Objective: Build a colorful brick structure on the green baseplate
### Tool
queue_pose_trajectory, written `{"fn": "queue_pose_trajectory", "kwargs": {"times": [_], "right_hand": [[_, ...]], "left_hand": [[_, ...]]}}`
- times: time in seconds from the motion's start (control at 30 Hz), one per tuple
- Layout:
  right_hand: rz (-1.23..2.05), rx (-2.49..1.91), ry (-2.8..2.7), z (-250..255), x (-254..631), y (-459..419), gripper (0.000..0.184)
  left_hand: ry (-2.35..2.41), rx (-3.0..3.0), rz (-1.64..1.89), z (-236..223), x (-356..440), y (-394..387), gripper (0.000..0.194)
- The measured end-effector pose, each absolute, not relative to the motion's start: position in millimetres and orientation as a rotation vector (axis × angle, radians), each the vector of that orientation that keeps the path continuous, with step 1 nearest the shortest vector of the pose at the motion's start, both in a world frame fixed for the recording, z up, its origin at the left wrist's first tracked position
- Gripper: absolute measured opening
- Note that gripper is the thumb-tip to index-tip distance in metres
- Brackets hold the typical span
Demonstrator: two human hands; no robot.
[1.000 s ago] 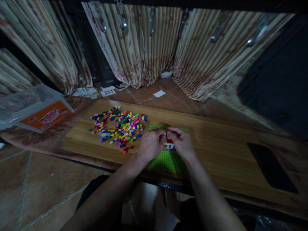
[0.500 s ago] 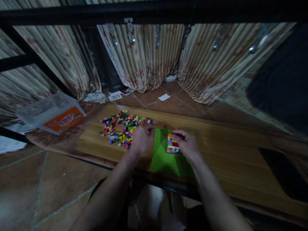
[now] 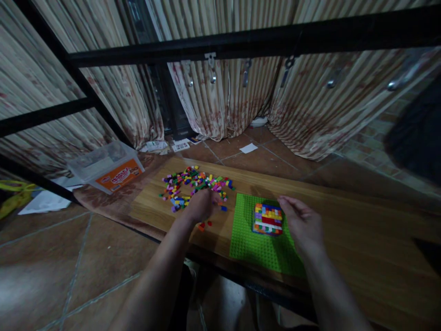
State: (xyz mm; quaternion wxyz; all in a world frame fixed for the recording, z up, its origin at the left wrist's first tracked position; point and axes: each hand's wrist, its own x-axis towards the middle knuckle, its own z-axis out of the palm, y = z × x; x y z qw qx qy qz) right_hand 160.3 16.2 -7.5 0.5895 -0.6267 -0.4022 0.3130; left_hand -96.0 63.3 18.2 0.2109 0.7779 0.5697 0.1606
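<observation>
My left hand (image 3: 201,205) reaches down at the right side of a pile of small coloured toy bricks (image 3: 179,178). Its fingers are blurred and partly hidden, so their grip is unclear. On a green studded baseplate (image 3: 246,250) sits a low rectangular block built of coloured bricks (image 3: 268,219), with red, yellow, white and orange rows showing on top. Just right of that block, my right hand (image 3: 303,223) hovers apart from it, thumb and fingertips pressed together. Whatever may be between those fingertips is too small to make out.
These things lie on a low wooden table (image 3: 344,243). A clear plastic box with an orange label (image 3: 119,174) stands beyond its left end. Loose red bricks (image 3: 203,225) lie near the front edge. A dark flat object (image 3: 429,253) is at far right. Black rails (image 3: 241,46) cross behind.
My right hand has lifted off the brick block and moved right, uncovering its top. My left hand has moved away from the baseplate to the pile. The camera view has shifted.
</observation>
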Motion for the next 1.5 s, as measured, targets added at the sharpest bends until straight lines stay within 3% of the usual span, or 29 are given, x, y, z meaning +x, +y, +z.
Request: {"fn": "queue_pose_trajectory", "kwargs": {"times": [0.27, 0.43, 0.63, 0.97, 1.27, 1.5], "right_hand": [[0.660, -1.489, -0.997, -3.9, 160.6, 16.3, 0.031], [0.655, -1.469, -0.987, -4.9, 165.6, 17.9, 0.031], [0.678, -1.405, -0.962, -3.9, 163.0, 18.6, 0.027], [0.680, -1.408, -0.964, -0.8, 166.1, 18.2, 0.022], [0.703, -1.396, -1.004, -1.3, 163.8, 17.9, 0.020], [0.666, -1.418, -1.078, -4.4, 164.6, 17.8, 0.021]], "left_hand": [[1.626, 2.389, 0.244, 9.7, -70.8, 55.9, 0.020], [1.530, 2.314, 0.473, 13.1, -65.6, 55.8, 0.015], [1.179, 1.718, 0.831, 11.8, -37.4, 50.0, 0.015], [1.113, 1.097, 0.826, 15.6, -15.3, 39.1, 0.020], [1.068, 1.394, 0.793, 13.0, -14.7, 40.6, 0.021], [1.095, 2.006, 0.818, 13.9, -15.5, 34.4, 0.021]]}}
